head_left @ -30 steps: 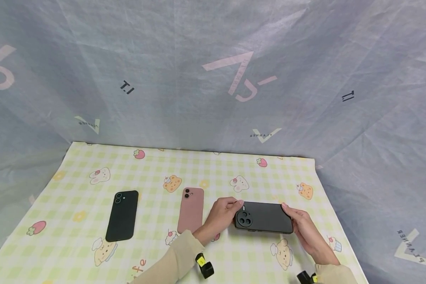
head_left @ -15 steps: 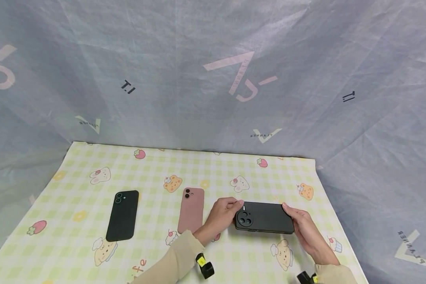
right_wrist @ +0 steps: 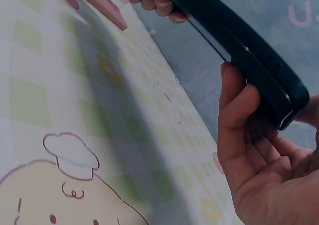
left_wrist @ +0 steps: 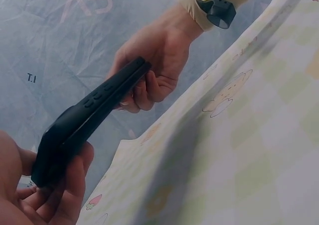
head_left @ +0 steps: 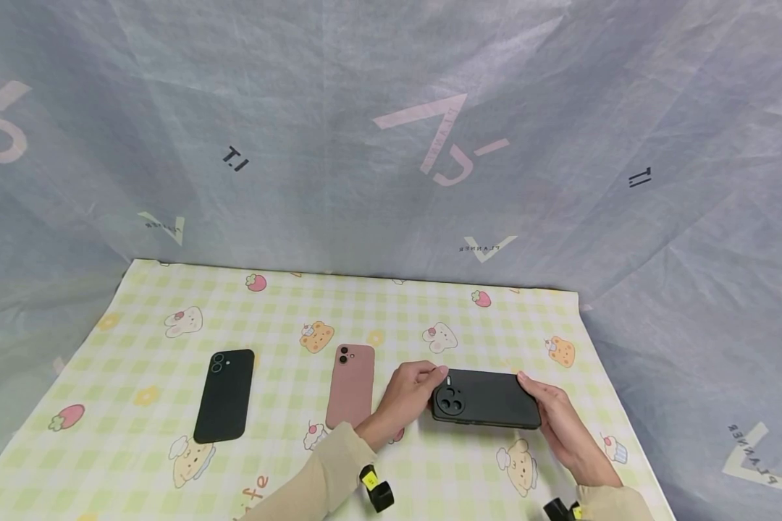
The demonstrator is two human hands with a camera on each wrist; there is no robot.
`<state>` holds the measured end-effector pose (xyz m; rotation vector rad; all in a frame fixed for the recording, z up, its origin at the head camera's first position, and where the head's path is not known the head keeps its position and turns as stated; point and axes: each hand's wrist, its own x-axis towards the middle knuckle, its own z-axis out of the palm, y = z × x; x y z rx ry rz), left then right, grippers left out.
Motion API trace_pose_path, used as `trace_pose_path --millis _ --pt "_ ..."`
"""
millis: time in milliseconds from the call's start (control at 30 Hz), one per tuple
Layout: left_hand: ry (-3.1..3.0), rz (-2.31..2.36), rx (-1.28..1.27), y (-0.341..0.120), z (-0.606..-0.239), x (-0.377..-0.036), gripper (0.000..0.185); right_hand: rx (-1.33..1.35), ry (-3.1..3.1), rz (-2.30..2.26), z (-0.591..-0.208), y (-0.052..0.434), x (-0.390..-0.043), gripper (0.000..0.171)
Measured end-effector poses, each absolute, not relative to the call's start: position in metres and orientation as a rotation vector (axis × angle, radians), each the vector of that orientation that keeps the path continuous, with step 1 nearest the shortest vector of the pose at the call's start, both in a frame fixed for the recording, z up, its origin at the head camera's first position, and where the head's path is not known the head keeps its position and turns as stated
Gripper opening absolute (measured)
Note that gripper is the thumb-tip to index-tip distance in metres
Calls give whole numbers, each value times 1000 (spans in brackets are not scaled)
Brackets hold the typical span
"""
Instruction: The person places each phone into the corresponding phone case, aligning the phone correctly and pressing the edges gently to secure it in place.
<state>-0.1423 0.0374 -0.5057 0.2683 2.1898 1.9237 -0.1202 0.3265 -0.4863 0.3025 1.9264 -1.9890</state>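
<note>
A dark grey phone in a case (head_left: 485, 399) is held level a little above the tablecloth, camera end to the left. My left hand (head_left: 409, 396) grips its camera end, fingers curled under it (left_wrist: 60, 185). My right hand (head_left: 557, 420) grips the other end, thumb on top and fingers below (right_wrist: 239, 135). In the left wrist view the phone (left_wrist: 94, 115) shows its side buttons; the right wrist view has its edge (right_wrist: 239, 46) seen from below.
A pink phone (head_left: 350, 385) lies face down just left of my left hand, and a black phone (head_left: 224, 395) lies further left. The green checked tablecloth (head_left: 287, 304) with cartoon animals covers the table. Grey printed cloth (head_left: 391, 145) hangs behind and at the sides.
The dark phone has shifted very slightly between the hands; otherwise both hands and the other phones stay where they were.
</note>
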Motion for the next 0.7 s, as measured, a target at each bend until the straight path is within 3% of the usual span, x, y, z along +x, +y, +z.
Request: trace_pose_path --millis 700 --pt "2059 2028 272 37 -502 -143 30 98 1860 -2031 -485 327 -121 37"
